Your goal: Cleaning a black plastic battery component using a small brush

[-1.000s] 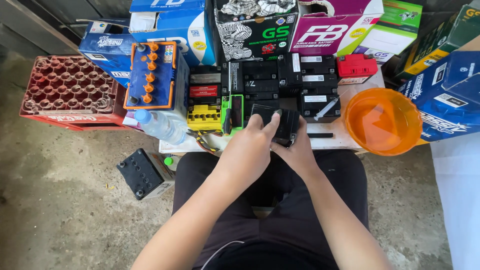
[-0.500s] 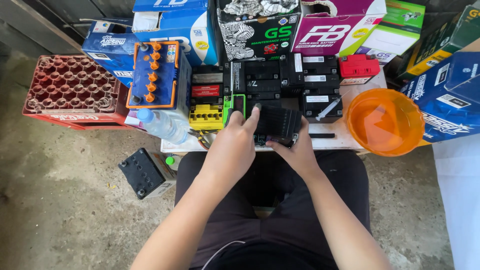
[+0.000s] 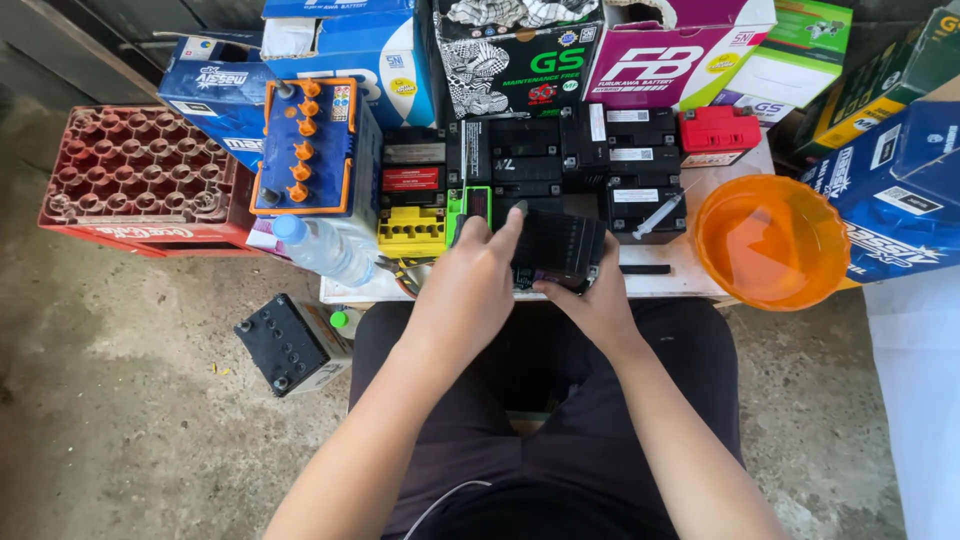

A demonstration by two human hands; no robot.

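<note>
Fingers point(image 3: 515, 222) of your left hand point(image 3: 470, 285) curl over the near left edge of the small black battery point(image 3: 558, 243), gripping it; your right hand point(image 3: 592, 305) clamps its lower right corner. You hold it at the low table's point(image 3: 690, 278) front edge, between 1 yellow battery point(image 3: 411, 231) and the orange bowl point(image 3: 770, 241).

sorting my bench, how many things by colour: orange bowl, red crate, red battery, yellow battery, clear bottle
orange: 1, the bowl
red: 2, the crate and a small battery
yellow: 1, a battery
clear: 1, the bottle
total: 5
Both hands, left hand and right hand, grip a black battery, not counted.
</note>
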